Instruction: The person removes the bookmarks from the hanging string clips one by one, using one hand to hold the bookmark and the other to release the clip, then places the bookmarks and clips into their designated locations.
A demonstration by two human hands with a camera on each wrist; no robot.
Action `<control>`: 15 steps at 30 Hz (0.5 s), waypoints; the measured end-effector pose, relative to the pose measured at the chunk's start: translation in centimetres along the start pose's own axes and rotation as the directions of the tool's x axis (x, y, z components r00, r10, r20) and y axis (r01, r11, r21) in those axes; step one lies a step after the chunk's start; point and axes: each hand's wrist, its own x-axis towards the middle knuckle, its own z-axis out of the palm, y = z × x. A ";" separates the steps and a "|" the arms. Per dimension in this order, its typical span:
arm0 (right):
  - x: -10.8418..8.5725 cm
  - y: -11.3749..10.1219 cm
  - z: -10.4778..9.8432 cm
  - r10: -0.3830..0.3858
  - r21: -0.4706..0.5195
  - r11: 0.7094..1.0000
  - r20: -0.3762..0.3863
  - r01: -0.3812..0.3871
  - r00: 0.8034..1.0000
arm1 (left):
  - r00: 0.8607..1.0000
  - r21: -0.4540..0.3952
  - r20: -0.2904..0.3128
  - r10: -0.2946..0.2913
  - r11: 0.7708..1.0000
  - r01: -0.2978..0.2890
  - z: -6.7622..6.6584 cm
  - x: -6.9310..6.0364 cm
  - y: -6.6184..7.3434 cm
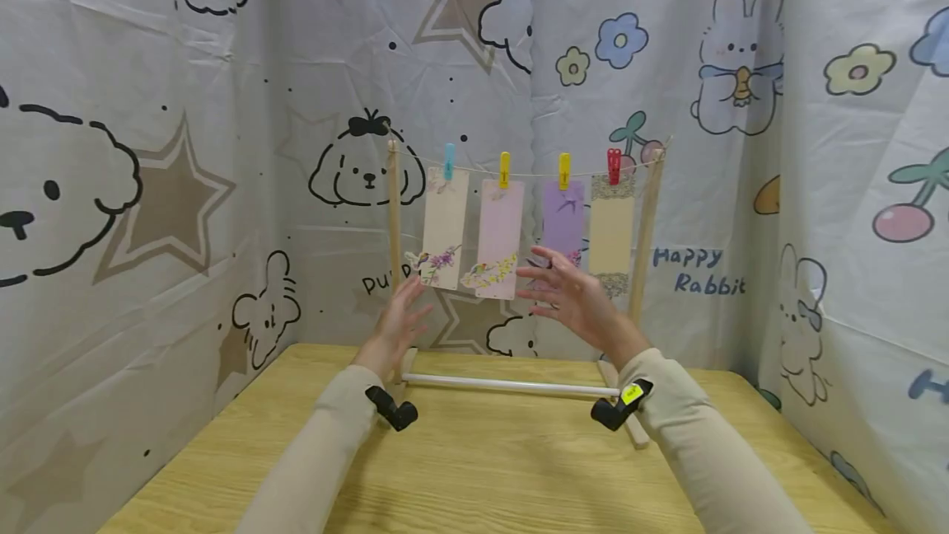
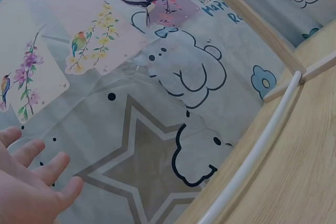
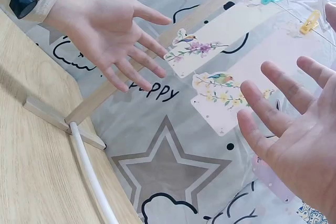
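Several paper bookmarks hang from a thin string (image 1: 534,175). From left to right they are a cream bookmark (image 1: 445,221) under a blue clothespin (image 1: 449,161), a pink bookmark (image 1: 502,225) and a purple bookmark (image 1: 562,217) under yellow clothespins, and a beige bookmark (image 1: 611,229) under a red clothespin (image 1: 614,166). My left hand (image 1: 396,324), fingers spread, is near the cream bookmark's lower edge. My right hand (image 1: 582,299) has its fingers extended in front of the purple one, partly hiding it. Both palms appear bare in the right wrist view.
Wooden posts stand at the left (image 1: 394,221) and right (image 1: 647,229), holding the string's ends. A white rod (image 1: 511,386) joins their feet low over the wooden table (image 1: 489,468). Printed curtains (image 1: 334,48) surround the table at the back and sides.
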 end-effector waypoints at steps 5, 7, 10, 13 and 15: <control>0.1 -0.1 -0.4 -0.002 -0.016 1.000 -0.020 0.001 1.000 | 1.000 0.004 0.002 -0.018 1.000 0.018 0.2 0.4 0.1; 0.1 -0.1 -0.5 0.001 -0.017 1.000 -0.018 -0.001 1.000 | 1.000 -0.001 -0.001 -0.023 1.000 0.023 0.4 0.5 0.1; 0.1 0.0 -0.5 0.005 -0.009 1.000 -0.012 -0.005 1.000 | 1.000 -0.022 -0.015 -0.025 0.999 0.025 0.5 0.7 0.0; 0.2 0.2 -0.6 0.017 -0.001 1.000 -0.016 -0.017 1.000 | 0.999 -0.051 -0.038 -0.027 0.998 0.025 0.5 0.9 0.0; 0.3 0.3 -0.6 0.021 0.003 1.000 -0.025 -0.021 0.999 | 0.998 -0.065 -0.050 -0.030 0.998 0.026 0.6 1.1 0.1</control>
